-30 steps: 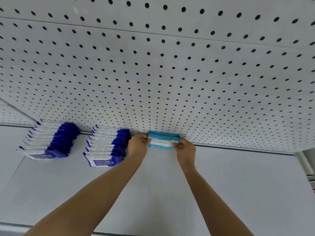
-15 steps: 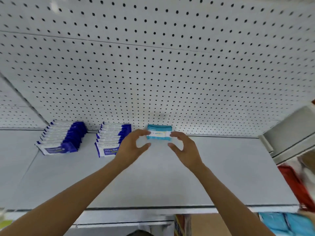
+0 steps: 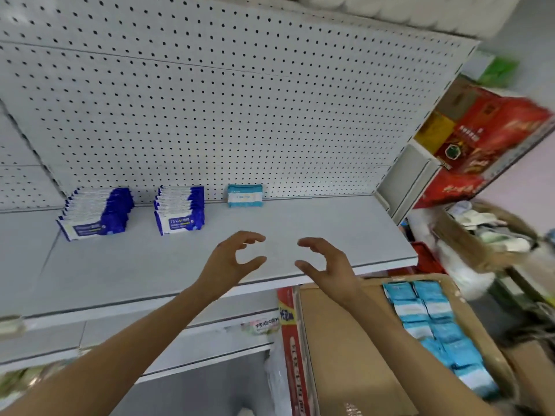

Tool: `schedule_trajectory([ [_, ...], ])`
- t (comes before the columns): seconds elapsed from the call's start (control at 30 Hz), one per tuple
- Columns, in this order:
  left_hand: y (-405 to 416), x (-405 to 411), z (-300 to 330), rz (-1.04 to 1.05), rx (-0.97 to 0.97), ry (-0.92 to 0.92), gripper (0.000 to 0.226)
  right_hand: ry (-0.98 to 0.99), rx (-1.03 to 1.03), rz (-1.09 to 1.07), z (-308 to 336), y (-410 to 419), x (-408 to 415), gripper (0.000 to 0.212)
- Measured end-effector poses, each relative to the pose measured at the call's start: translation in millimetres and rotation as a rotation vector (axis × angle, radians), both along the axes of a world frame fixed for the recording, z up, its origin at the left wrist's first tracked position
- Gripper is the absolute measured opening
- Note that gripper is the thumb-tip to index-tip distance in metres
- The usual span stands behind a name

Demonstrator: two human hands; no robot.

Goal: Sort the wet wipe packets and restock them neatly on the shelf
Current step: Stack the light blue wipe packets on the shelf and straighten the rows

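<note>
standing at the shelf's [image 3: 330,232] back, the teal packet [image 3: 244,195] lies well beyond both empty, loosely curled hands [image 3: 231,259] [image 3: 326,265].

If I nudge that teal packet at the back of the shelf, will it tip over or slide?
The teal packet stands on edge against the pegboard, so a nudge likely tips it forward. It looks like soft film, probably squashy. The shelf looks smooth, so it may slide.

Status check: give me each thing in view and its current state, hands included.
left hand: open, holding nothing
right hand: open, holding nothing
light blue packet: upright against pegboard, released
dark blue packet rows: two rows standing on the shelf
cardboard box: open, light blue packets inside
</note>
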State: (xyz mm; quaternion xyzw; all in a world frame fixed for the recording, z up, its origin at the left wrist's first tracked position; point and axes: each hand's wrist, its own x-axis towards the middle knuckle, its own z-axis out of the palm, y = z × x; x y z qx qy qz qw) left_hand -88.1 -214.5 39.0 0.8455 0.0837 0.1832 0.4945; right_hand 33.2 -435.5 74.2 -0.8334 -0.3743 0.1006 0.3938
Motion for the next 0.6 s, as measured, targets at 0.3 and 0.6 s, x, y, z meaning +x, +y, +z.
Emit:
schedule_trajectory([
  [0.3, -117.2, 18.7, -35.2, -0.192, -0.050, 0.067, 0.035, -0.022, -0.215, -0.172, -34.1, -140.3, -9.0, 0.041],
  [0.6, -289.4, 146.1, -109.8, -0.314, 0.031, 0.291, 0.036, 0.172, -0.365, -0.317, -122.5, -335.2, 92.6, 0.042],
])
